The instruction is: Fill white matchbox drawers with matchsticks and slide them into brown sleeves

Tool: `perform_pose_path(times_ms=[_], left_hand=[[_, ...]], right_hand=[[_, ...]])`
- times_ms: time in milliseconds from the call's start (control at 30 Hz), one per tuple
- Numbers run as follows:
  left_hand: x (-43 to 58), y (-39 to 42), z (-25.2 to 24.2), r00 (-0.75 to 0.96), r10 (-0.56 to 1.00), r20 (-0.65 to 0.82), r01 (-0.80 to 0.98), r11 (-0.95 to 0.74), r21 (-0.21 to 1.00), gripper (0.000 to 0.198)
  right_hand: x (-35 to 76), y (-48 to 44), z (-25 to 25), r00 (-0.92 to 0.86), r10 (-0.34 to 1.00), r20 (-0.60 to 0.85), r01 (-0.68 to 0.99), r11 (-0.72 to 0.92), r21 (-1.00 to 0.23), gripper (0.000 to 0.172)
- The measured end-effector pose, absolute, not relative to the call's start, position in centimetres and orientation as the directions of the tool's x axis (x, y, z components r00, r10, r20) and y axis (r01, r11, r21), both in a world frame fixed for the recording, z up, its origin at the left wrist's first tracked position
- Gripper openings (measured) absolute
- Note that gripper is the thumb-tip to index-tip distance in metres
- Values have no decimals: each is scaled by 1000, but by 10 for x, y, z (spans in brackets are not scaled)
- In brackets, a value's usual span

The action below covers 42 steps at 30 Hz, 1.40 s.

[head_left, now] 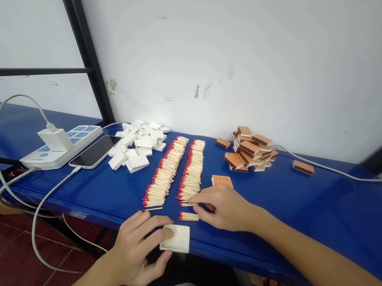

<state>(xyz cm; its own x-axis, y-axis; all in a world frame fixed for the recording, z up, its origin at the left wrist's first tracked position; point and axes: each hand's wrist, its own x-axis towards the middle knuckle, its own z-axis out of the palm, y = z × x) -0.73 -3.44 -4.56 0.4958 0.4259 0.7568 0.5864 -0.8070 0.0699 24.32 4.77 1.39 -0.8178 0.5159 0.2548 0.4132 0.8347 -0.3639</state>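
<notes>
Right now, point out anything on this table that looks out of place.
A small bundle of matches lies loose past the near end of the right match row, by the right hand. One orange matchbox sits apart from its pile.

No writing can be read. The orange matchbox cover (pixel 221 181), just beyond the fingers of the right hand (pixel 226 208), bears a line of red print too small to make out. The power strip (pixel 62 143), well left of those fingers, shows only blue markings.
</notes>
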Motion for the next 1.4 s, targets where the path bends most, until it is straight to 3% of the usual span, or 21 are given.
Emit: perform_pose_path(times_ms=[700, 1400], left_hand=[[-8, -35, -47, 496, 424, 758, 581, -811, 74, 18], [-7, -34, -45, 494, 420, 762, 592, -804, 60, 17]], right_hand=[[243, 48, 14, -833, 494, 250, 397, 848, -352, 27], [241, 46, 13, -787, 564, 249, 445, 799, -405, 19]])
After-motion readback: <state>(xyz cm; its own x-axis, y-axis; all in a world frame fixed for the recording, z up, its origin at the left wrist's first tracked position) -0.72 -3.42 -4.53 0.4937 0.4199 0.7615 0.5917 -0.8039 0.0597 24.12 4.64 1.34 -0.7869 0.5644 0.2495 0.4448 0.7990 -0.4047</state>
